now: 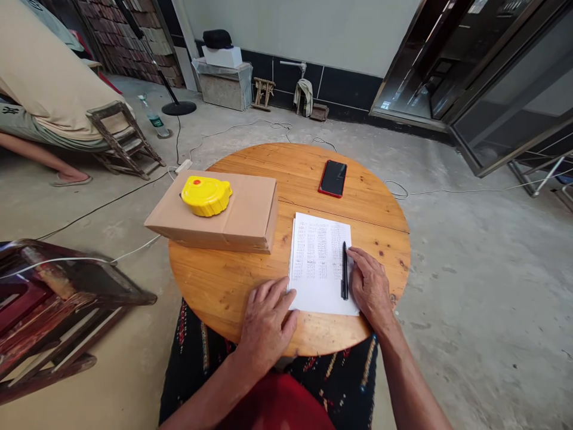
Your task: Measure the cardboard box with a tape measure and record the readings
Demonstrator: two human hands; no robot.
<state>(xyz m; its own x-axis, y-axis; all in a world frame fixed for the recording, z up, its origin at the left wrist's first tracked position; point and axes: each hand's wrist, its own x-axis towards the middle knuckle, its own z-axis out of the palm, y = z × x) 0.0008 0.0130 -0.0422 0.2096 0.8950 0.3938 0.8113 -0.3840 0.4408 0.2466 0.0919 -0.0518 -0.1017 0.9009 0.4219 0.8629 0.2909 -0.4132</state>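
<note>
A sheet of white paper (320, 292) covered in columns of small handwriting lies on the round wooden table (215, 286); another sheet's edge shows under its left side. On its right part rests a black pen (344, 272), lying lengthwise. My left hand (270, 325) lies on the table with fingers apart, its fingertips at the paper's lower left edge. Beside the pen, my right hand (370, 283) rests along the paper's right edge, fingers loosely bent, with nothing seen in it. A cardboard box (242, 209) stands to the left, bearing a yellow tape measure (206, 195).
A phone with a red case (333, 178) lies at the table's far side. Cables (101, 209) run across the floor. Wooden chairs (54, 310) stand at left, near a plastic bottle (154, 116) and a seated person (54, 83). A glass door (514, 89) stands ajar at right.
</note>
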